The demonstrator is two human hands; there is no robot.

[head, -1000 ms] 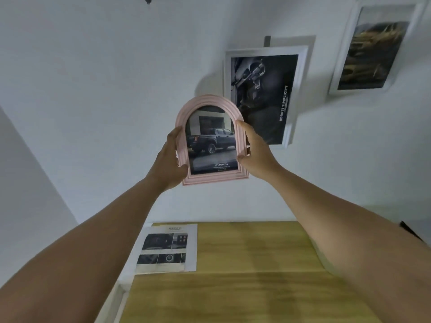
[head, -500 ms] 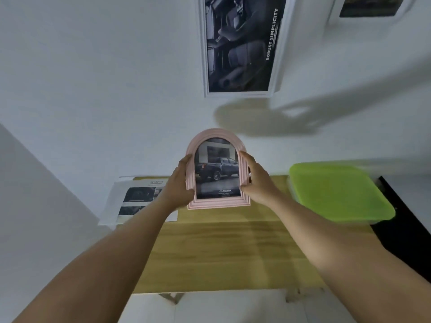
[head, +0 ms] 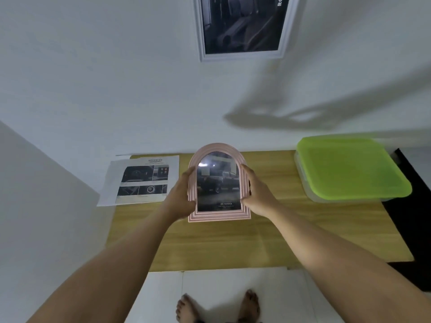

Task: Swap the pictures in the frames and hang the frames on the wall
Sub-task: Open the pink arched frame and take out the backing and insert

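Note:
A pink arched picture frame (head: 218, 149) with a dark pickup-truck picture sits between both my hands, low over the wooden table (head: 233, 241). My left hand (head: 180, 197) grips its left edge and my right hand (head: 257, 194) grips its right edge. A white rectangular frame (head: 240, 53) with a dark car-interior picture hangs on the wall above, cut off by the top of the view. A loose printed sheet (head: 140, 180) with car-interior photos lies on the table's left end, overhanging the edge.
A clear plastic box with a lime green lid (head: 349, 169) stands on the table's right end. The white wall (head: 116, 89) rises behind the table. A black object (head: 412, 206) borders the table on the right. My bare feet (head: 219, 306) stand on the white floor.
Both hands have brought the pink frame down from the wall to just above the table. The view has tilted down, so the green-lidded box and my feet show.

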